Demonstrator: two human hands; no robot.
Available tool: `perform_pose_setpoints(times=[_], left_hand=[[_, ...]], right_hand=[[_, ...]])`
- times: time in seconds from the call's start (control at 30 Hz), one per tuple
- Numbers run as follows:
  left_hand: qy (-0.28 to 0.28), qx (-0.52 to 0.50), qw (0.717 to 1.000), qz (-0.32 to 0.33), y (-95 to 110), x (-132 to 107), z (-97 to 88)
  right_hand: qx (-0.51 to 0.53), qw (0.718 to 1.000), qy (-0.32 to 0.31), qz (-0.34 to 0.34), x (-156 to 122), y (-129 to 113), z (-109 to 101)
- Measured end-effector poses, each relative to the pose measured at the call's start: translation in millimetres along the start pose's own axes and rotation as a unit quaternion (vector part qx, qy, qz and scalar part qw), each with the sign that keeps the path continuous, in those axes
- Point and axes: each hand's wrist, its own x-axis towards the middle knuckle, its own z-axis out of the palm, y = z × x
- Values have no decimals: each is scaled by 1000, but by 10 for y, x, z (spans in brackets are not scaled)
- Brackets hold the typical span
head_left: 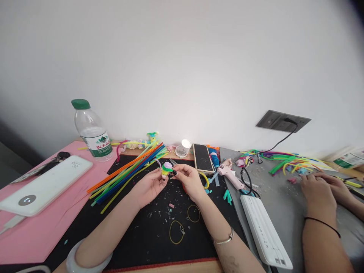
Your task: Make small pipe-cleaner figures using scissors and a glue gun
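Observation:
Between my hands, above the black mat (153, 235), is a small fuzzy pipe-cleaner piece (167, 169) with a lilac top, a green ring and yellow below. My left hand (150, 186) grips its lower part with the fingertips, palm turned up. From the other side my right hand (188, 181) pinches its edge between thumb and fingers. A bundle of pipe cleaners (122, 182) in orange, green, blue and yellow lies to the left of my left hand. Two thin rubber bands (176, 232) and small scraps rest on the mat below my hands.
A water bottle (93, 132) and a white power bank (48, 185) stand left. Behind are a white cup (183, 148) and a phone (203, 157). Right are a pink glue gun (231, 175), a white power strip (265, 231) and another person's hands (321, 193).

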Motion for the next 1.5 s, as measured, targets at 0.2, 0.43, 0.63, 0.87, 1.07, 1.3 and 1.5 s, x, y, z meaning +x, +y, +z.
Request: perform_pose_setpoints(times=[0.2,0.43,0.63,0.87,1.07,1.3,1.5], left_hand=[[5,6,1000,-12,-5,-48,52],[-33,-14,998,-48,-8,-44,19],[-66,-17,995,-68,-15,-17,-50],[-83,-3,993,-85,-29,10,-100],[-72,-10,995,-65,-32,2,-66],[-40,20,998,-49,16,-55,2],[-15,11,998,-57,37,-33,-1]], right_hand=[[4,1000,-11,2,-3,-15,2],[-7,997,-66,-29,-31,-58,-8],[12,996,-82,-15,-56,-68,16],[31,995,-98,-7,-66,-69,47],[34,996,-82,-6,-64,-59,47],[26,999,-43,-11,-58,-73,71],[28,999,-10,-19,-33,-24,51]])
